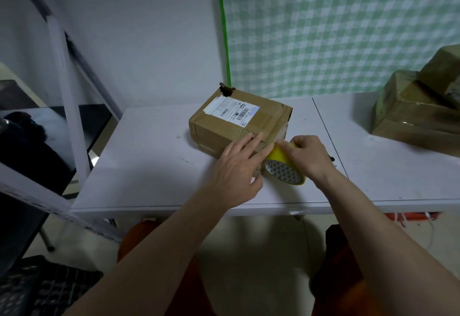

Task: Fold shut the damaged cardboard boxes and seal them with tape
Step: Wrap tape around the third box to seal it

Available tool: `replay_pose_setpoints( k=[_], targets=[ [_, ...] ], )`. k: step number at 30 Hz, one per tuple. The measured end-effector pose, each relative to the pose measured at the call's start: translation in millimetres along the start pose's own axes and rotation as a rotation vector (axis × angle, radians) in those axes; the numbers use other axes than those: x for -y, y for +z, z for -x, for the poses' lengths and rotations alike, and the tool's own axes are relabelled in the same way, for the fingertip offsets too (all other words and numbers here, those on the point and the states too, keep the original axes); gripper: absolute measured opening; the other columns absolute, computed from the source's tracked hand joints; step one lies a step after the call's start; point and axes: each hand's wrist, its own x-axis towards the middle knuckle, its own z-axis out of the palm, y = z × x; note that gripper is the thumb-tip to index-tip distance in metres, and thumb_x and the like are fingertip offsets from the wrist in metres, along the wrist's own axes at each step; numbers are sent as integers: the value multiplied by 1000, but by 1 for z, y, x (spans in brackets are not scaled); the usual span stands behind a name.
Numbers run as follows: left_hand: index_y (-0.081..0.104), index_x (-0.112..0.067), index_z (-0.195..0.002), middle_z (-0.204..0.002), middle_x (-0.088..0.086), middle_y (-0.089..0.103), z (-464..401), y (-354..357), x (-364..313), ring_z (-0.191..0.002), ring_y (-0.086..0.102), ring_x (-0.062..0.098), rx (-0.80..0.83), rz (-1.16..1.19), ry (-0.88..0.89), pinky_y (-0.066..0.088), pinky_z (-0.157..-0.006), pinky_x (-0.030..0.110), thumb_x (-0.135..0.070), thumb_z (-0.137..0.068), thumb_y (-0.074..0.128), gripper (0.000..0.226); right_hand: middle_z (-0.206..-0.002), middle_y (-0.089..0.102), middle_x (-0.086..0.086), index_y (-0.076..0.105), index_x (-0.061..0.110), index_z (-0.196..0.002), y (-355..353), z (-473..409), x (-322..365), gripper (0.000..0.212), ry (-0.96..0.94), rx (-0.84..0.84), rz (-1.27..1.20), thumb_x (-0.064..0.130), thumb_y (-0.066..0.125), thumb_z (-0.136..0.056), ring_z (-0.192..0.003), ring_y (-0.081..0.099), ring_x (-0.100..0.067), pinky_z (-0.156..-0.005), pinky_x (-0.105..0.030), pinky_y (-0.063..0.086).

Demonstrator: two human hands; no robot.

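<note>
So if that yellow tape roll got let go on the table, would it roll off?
Possibly. The tape roll is round and held tilted by the right hand, so it could roll. Its wide band suggests it might tip flat and stop on the table.

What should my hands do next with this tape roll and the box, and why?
Probably pull the yellow tape roll rightward along the cardboard box edge. The right hand grips the roll at the box's near corner, while the left hand lies flat on the box there, seemingly pinning the tape's start.
</note>
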Motion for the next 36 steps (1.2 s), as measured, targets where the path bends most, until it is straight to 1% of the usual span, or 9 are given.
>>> replay_pose_setpoints(
  k=[4,10,16,19,22,27,30,33,36],
  targets=[
    [37,-16,-146,-152,8,37,-3,-1,-7,-139,34,27,10,-67,-54,21,-116,54,-24,-77,66,75,-57,45,-3,44,12,-58,-1,0,1,45,0,-7,-9,42,59,-88,-55,42,-18,-57,-29,35],
    [13,-44,-149,-157,22,15,2,-1,-3,-145,10,39,92,-213,-174,8,-114,58,-38,-83,64,84,-59,45,-5,46,10,-62,0,1,-2,44,5,5,-9,43,59,-88,-56,42,-19,-57,-30,35],
    [2,-29,-153,-161,13,-1,-3,-5,-4,-148,-5,28,153,-183,-214,5,-119,49,-46,-90,53,83,-60,41,-6,44,10,-63,0,2,-3,43,1,-3,-28,42,58,-88,-57,39,-20,-59,-32,34],
    [6,-14,-153,-161,9,7,-5,-6,-4,-148,3,23,107,-155,-266,13,-118,42,-50,-90,51,85,-63,40,-7,44,9,-66,1,4,-4,43,0,13,-40,43,58,-89,-59,39,-20,-59,-32,33],
    [19,-15,-150,-153,10,25,-16,-13,0,-140,20,24,67,-177,-287,13,-115,42,-62,-84,52,88,-66,40,-10,45,9,-67,2,2,-7,42,-2,-4,-74,43,58,-88,-62,39,-21,-60,-32,33],
    [10,-36,-152,-159,18,-6,-28,-15,15,-145,-11,37,209,-81,-366,-8,-118,51,-81,-73,45,97,-60,41,-4,45,11,-63,1,3,-14,42,11,-29,-164,42,62,-87,-60,40,-19,-58,-30,33],
    [11,-37,-151,-159,19,1,-24,-9,25,-146,-4,39,181,-89,-380,-5,-118,50,-80,-77,40,91,-79,52,-2,56,9,-85,3,11,-21,36,-31,33,-261,41,74,-78,-70,49,-13,-57,-24,38],
    [18,-22,-151,-155,16,20,-24,-7,30,-141,15,36,104,-175,-389,7,-118,50,-84,-74,32,100,-122,44,-1,46,24,-122,9,17,-35,81,-17,70,-236,49,83,-55,-108,49,-13,-82,-26,47],
    [26,-13,-147,-146,14,33,-25,-7,30,-131,26,33,55,-207,-399,20,-114,48,-85,-71,35,105,-131,32,5,27,27,-143,13,21,-42,104,-8,88,-248,32,88,-60,-116,39,-9,-96,-28,39]
  ],
)
